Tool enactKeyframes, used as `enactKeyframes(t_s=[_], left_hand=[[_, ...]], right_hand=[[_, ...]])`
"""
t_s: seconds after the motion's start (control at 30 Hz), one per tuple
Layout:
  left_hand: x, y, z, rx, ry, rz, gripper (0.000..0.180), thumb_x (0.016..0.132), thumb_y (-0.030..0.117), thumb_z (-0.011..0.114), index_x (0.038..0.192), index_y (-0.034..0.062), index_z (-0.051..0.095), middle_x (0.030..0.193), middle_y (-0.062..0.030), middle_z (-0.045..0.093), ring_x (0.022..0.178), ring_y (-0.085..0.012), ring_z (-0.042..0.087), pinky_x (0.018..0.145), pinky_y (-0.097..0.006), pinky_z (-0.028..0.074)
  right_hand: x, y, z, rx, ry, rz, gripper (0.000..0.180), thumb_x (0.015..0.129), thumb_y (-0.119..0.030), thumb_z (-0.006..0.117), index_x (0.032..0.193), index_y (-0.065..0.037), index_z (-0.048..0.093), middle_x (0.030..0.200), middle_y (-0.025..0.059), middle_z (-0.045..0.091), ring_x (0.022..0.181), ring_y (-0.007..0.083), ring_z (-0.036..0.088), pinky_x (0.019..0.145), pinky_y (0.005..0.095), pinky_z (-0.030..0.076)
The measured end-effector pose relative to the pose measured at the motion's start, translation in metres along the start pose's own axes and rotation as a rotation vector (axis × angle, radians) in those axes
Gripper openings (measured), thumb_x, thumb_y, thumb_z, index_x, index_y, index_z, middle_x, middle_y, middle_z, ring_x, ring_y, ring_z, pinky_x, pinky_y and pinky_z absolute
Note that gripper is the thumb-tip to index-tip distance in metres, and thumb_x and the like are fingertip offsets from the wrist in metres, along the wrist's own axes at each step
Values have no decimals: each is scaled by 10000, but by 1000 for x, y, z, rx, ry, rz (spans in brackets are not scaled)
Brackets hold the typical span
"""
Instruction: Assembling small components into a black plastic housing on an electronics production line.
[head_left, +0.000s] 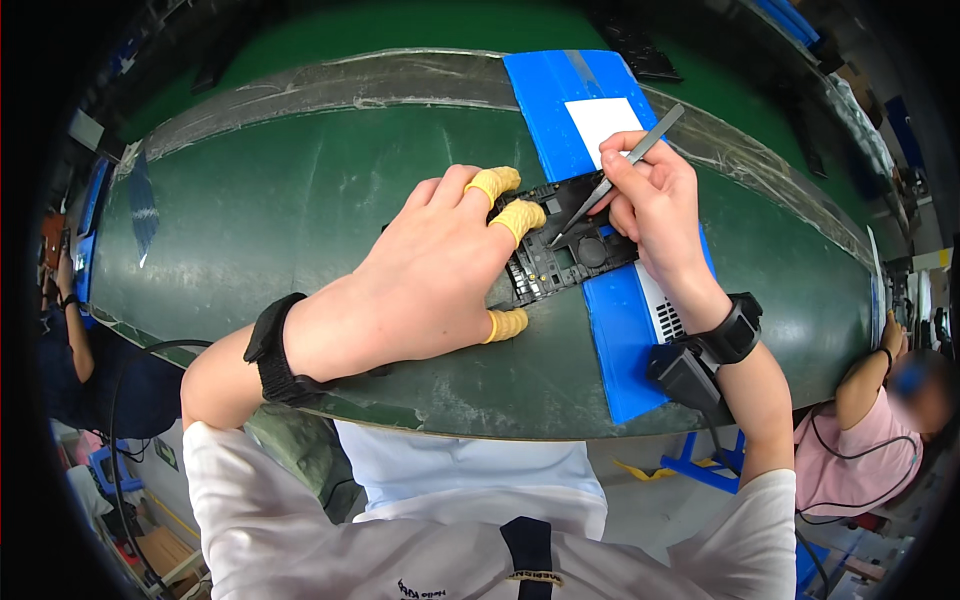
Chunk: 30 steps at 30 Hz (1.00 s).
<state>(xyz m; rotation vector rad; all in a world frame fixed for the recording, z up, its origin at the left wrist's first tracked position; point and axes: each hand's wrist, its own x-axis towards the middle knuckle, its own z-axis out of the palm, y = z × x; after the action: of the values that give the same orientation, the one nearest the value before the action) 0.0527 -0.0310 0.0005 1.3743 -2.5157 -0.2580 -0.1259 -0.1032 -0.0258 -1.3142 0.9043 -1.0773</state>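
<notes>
A black opened electronic device with exposed circuit parts lies on a blue strip across the green table. My left hand, with yellow finger cots on thumb and fingertips, presses on the device's left side and holds it down. My right hand grips metal tweezers, whose tips touch the inside of the device near its middle. Both wrists wear black straps.
A white label sits on the blue strip behind the device. A black box with a cable hangs at the table's near edge by my right wrist. Another person in pink sits at the right, and someone else is at the left.
</notes>
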Motion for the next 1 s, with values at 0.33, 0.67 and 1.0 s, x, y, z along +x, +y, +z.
enactKeyframes(t_s=[0.33,0.67,1.0], left_hand=[[-3,8,-5,8,5,63,429,568,194,669,969,93,553,1112,-133,425,1042,-307,355,883,-391,288],[-14,27,-12,256,-93,82,578,640,379,613,1122,107,442,1189,-181,330,1096,-356,286,922,-479,215],[-63,20,11,-387,165,-376,1101,541,161,748,1283,45,-57,1296,-203,128,1201,-295,162,978,-372,164]], right_hand=[[1,-2,-5,235,35,80,119,797,-138,479,840,-26,477,537,143,520,294,43,281,322,188,189],[-14,-19,-18,265,192,-129,138,798,-145,491,852,-18,480,555,130,529,329,45,314,337,193,222],[-64,-5,-87,225,277,45,127,816,-150,466,856,-30,475,534,80,508,318,44,295,336,182,218]])
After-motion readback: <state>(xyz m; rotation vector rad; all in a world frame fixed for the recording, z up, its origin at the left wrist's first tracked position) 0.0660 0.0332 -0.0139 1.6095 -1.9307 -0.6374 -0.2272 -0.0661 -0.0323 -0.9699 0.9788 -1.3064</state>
